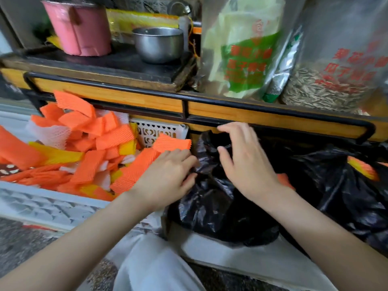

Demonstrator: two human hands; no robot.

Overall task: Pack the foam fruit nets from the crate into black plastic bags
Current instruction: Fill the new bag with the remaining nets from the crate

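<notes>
A white plastic crate (48,206) at the left is heaped with orange, yellow and white foam fruit nets (84,148). To its right stands a crumpled black plastic bag (216,208). My left hand (168,175) pinches the bag's gathered rim at its left edge. Above the bag's mouth my right hand (247,162) hovers with fingers spread and lightly bent, holding nothing that I can see. A bit of orange net (284,179) shows just behind my right wrist. A second black bag (346,185) at the right has an orange-yellow net (364,170) poking out.
A wooden shelf with a black metal rail (210,101) runs just above the crate and bags. On it stand a pink pot (79,30), a steel bowl (159,44) and bags of seeds (327,89). My knee in light trousers (153,267) is at the bottom.
</notes>
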